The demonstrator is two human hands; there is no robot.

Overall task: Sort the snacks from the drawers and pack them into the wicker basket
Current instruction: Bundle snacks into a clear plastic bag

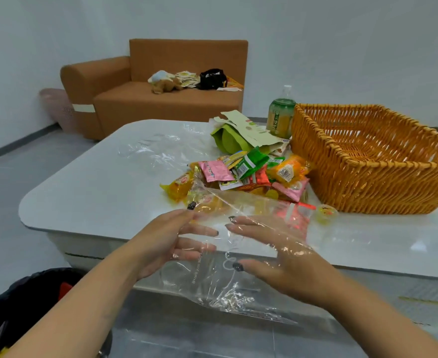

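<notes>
Over the near edge of the worktop [96, 182] both hands spread a clear plastic bag [220, 277] — left hand [171, 241] pinching its top corner, right hand [272, 257] flat-fingered against the film — probably emptying it. Snacks [249, 177] lie heaped beside the wicker basket [383, 177], which looks empty.

Table [104, 177]: smooth glossy white top, reflections across it. Basket [383, 182]: woven orange wicker, ribbed and rough. Snack packets [251, 171]: shiny plastic wrappers, crinkled. Clear bag [223, 277] at the hands: thin transparent plastic film, wrinkled, glinting. More clear film [150, 148] lies on the table, same look. Torn box [249, 133]: matt card. Bottle [281, 115]: clear plastic with a glossy label. Sofa [161, 99]: matt brown cloth, fine nap. Floor [19, 202]: smooth grey, slight sheen.
</notes>
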